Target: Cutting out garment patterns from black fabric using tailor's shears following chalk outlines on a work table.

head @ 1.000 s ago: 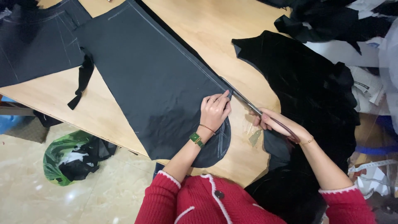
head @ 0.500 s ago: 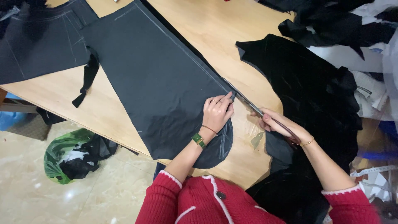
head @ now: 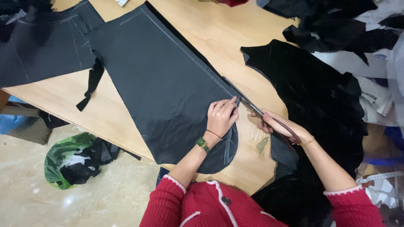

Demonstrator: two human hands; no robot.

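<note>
Clenched round the handles of a pair of scissors [head: 256, 110], the right hand [head: 281, 127] has the blades lying along the chalked line at the right edge of the dark grey cloth panel [head: 168, 88], while the left hand [head: 221, 117] lies flat and released, palm down, pinning that panel just beside the blades.

The counter [head: 126, 126] is a pale wooden top, and the grey panel runs from its far edge down to the near edge, where the rounded end sits close to the person's red sleeves. To the right a heap of black velvety fabric [head: 320, 109] spreads over the counter's right side and hangs off the near-right corner — near enough to the cutting hand that a fold could, I'd say, drift under the blades and get nicked along with the panel.

A loose dark strip [head: 90, 86] trails toward the counter's left edge; if its weight tugs at the panel, the cloth might creep and the cut wander off the chalk line. The fingertips [head: 232, 101] of the pinning hand sit right by the blades — a hurried closing snip could catch them. A small translucent chip [head: 261, 145], perhaps tailor's chalk, lies near the counter's near edge under the right wrist and could be swept off.
</note>
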